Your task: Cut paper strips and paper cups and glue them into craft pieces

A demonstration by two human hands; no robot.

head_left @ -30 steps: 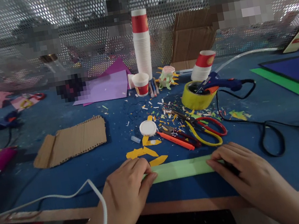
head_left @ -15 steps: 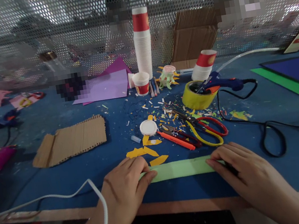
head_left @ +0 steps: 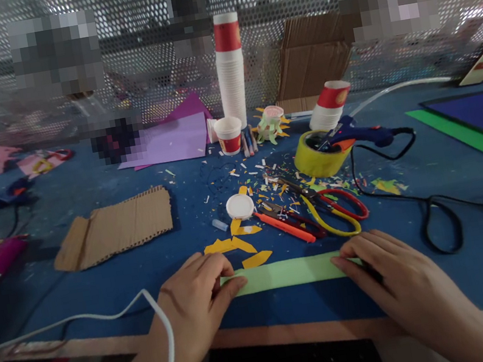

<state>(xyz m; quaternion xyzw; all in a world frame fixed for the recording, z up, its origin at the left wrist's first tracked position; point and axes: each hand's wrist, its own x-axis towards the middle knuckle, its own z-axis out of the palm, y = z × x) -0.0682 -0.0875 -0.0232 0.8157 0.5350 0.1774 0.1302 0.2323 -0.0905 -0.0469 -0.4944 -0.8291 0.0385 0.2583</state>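
A light green paper strip point(head_left: 291, 272) lies level across the front of the blue table, its long sides running left to right. My left hand point(head_left: 200, 293) pinches its left end between thumb and fingers. At the opposite end, my right hand point(head_left: 385, 265) grips the strip the same way, with the fingertips partly hidden. Just beyond the strip are several orange paper pieces point(head_left: 257, 259), a white cup lid point(head_left: 240, 206) and an orange-red pen-shaped tool point(head_left: 285, 227). Scissors with red and yellow handles point(head_left: 332, 212) lie past my right hand.
A yellow tape roll point(head_left: 319, 159) carries a blue glue gun point(head_left: 367, 134); its black cord point(head_left: 445, 221) loops at right. Corrugated cardboard point(head_left: 130, 223) lies left. A tall paper cup stack point(head_left: 231, 77) stands before a perforated metal screen point(head_left: 130, 45). A white cable point(head_left: 160, 318) crosses my left forearm.
My left hand has slid slightly left along the strip, so more of the green paper shows there. My right hand has barely moved.
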